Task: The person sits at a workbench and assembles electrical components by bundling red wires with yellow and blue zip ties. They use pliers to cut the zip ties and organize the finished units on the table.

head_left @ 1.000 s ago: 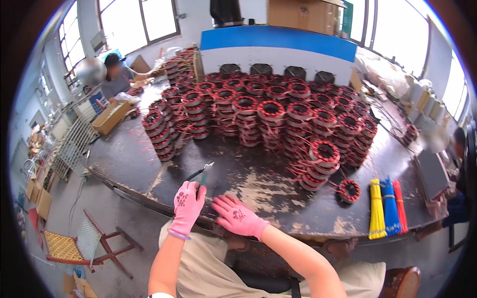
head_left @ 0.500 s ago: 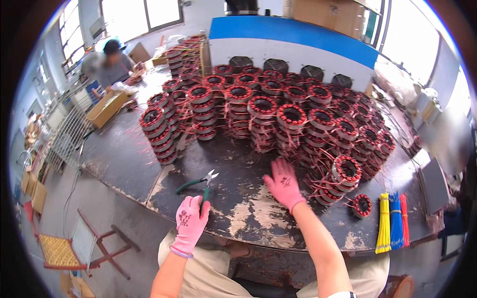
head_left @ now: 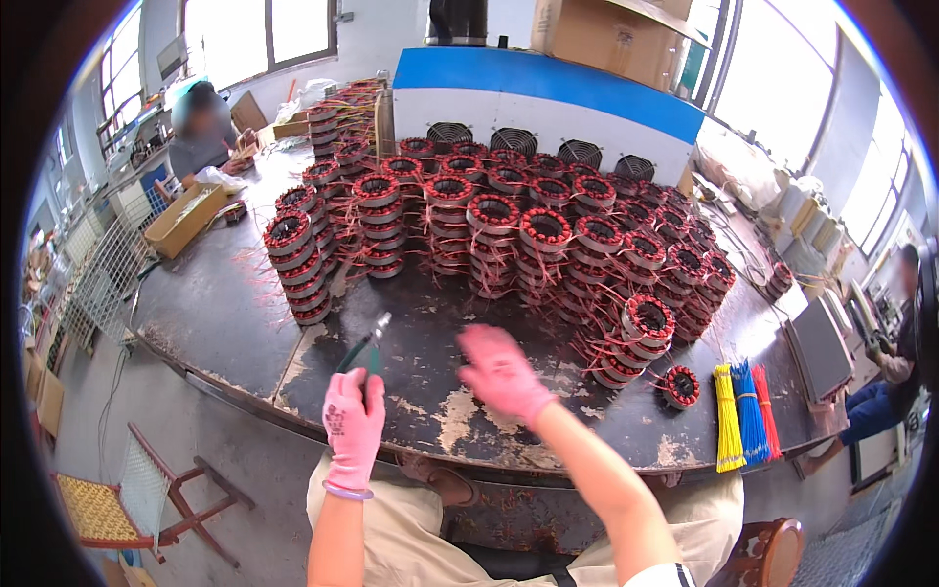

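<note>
Pink-gloved, the left hand (head_left: 354,421) is curled tight around the green handles of a small cutting tool (head_left: 374,356). Think of the whole view as a big clock. The tool is at eight o'clock, over the dark, scratched surface (head_left: 235,313). Its shiny tip points toward one o'clock, but it is too blurry to tell if it is open. A purple band (head_left: 347,491) goes around the left wrist.

The right hand (head_left: 504,374) wears pink too. It is at five o'clock, loose and free, palm down. It looks blurry, so I cannot tell if it touches the surface.

Tall piles of red wire rings (head_left: 494,213) go from nine o'clock, over the top, to three o'clock. One single ring (head_left: 690,390) lies at four o'clock, just beside a leaning pile (head_left: 636,342). Near it, also at four, yellow sticks (head_left: 729,423), blue sticks (head_left: 751,419) and red sticks (head_left: 769,419) lie side by side in bundles.

A blue and white box with fans (head_left: 548,83) stands at twelve. One person (head_left: 205,147) sits at ten o'clock.
</note>
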Tool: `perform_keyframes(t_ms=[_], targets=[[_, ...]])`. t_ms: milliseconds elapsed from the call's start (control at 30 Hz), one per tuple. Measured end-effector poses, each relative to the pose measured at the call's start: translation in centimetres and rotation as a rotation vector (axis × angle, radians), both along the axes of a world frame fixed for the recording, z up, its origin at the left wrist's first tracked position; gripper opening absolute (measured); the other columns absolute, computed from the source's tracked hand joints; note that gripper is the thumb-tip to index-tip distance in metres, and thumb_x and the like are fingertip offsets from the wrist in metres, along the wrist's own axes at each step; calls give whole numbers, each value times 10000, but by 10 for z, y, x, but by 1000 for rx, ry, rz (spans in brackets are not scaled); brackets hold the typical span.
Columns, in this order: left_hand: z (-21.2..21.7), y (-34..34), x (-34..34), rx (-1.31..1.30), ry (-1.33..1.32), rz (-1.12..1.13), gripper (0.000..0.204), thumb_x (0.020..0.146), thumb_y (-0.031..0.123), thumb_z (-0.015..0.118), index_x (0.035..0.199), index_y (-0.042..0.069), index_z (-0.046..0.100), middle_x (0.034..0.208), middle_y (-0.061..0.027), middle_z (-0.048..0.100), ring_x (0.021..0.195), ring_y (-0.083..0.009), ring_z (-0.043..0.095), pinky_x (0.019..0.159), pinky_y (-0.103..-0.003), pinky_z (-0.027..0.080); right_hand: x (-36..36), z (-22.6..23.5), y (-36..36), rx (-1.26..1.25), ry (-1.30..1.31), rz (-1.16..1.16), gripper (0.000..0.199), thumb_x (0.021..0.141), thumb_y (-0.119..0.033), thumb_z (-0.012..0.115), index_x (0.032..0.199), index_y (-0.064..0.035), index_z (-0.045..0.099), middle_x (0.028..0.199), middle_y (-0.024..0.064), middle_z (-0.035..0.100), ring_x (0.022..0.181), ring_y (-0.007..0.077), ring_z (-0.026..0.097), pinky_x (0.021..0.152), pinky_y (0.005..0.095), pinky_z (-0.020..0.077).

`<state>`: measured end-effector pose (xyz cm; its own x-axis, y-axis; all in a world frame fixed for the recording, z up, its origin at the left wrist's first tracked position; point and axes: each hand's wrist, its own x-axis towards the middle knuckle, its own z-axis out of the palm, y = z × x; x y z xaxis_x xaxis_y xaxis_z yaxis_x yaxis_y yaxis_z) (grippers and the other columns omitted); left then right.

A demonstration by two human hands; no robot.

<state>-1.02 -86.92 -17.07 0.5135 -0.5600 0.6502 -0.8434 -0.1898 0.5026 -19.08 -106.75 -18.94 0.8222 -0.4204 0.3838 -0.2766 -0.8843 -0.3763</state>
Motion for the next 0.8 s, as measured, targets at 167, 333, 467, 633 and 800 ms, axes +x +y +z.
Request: perform_keyframes(t_ms=[167,333,467,633,800], targets=[[8,7,13,-200,135,147,190,966,138,587,1054,-25,630,900,-152,609,849,-322,595,772,-402,475,126,-35,57,-93,-34,261,652,899,-424,562,1360,33,501,1465,237,447,1401,368,372,1203,455,222],[-11,14,30,-256,215,207,224,980,144,570,1074,-49,634,921,-158,598,851,-304,578,784,-388,467,180,-38,25,-31,-17,46,716,927,-505,493,1395,37,470,1512,223,395,1444,344,306,1213,449,182],[-7,21,33,-253,259,205,205,990,116,552,1079,-58,614,891,-132,575,829,-271,552,780,-385,452,143,-40,-26,-16,144,-262,755,959,-547,418,1458,18,398,1556,202,338,1463,333,271,1216,445,151],[-7,14,24,-274,219,137,184,985,93,556,1093,-46,612,877,-116,558,813,-261,544,752,-364,451,-18,-51,-68,-105,153,-506,768,965,-563,412,1432,46,416,1518,253,367,1430,392,310,1204,476,177],[1,15,14,-205,102,32,179,975,105,582,1108,-9,621,874,-104,554,766,-245,543,699,-359,457,-57,-25,-19,-66,120,-343,687,952,-495,492,1374,47,474,1458,274,438,1395,402,371,1189,475,228]])
